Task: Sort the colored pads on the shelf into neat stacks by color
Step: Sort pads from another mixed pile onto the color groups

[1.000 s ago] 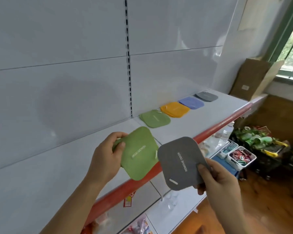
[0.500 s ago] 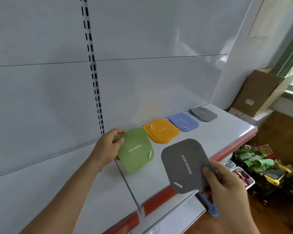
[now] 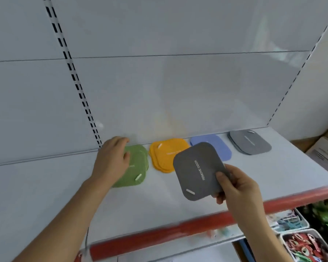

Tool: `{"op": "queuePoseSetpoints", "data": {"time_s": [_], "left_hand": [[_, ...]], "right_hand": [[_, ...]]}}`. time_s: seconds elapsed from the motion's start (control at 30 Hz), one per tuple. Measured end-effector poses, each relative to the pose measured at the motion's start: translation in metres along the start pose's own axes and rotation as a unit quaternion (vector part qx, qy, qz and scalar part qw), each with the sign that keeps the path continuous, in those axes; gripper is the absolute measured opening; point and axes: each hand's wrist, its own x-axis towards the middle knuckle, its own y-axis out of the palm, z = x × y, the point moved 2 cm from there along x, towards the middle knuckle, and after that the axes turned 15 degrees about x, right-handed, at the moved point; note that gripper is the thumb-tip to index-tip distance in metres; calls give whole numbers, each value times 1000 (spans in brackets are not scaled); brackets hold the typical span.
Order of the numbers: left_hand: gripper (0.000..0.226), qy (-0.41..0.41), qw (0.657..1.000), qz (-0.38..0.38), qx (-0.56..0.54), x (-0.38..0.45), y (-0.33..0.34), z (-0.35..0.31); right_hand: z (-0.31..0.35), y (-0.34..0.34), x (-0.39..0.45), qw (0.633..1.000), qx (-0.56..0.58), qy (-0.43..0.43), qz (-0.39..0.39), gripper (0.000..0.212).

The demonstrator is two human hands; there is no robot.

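Note:
Four pad piles lie in a row at the back of the white shelf (image 3: 159, 205): green stack (image 3: 138, 167), orange stack (image 3: 165, 154), blue pad (image 3: 222, 146), grey stack (image 3: 250, 142). My left hand (image 3: 112, 159) lies on the top green pad, thumb on its face and fingers curled over its far left edge, pressing it onto the green stack. My right hand (image 3: 237, 186) grips a loose grey pad (image 3: 195, 171) printed "REMOVE DOOR" by its right edge, above the shelf in front of the orange and blue piles. It hides part of the blue pad.
The shelf's front edge is a red strip (image 3: 178, 229). A white back panel with a slotted upright (image 3: 78, 87) rises behind the pads. Below right are white bins of small packaged goods (image 3: 307, 242), and a cardboard box (image 3: 326, 148) stands at the right.
My left hand has carried the green pad back and down onto the green stack. My right hand with the grey pad has moved a little toward the row of piles.

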Motion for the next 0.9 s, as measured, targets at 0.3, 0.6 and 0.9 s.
{"op": "queuePoseSetpoints", "data": {"time_s": [0.3, 0.6, 0.9], "left_hand": [[46, 116, 990, -78, -9, -13, -4, -115], [52, 180, 981, -73, -23, 7, 28, -240], [52, 98, 993, -62, 29, 22, 48, -323]], "right_hand": [[-2, -45, 49, 1000, -7, 3, 24, 28], [1, -158, 97, 995, -27, 9, -94, 21], [-42, -191, 228, 998, 1, 66, -17, 21]]}}
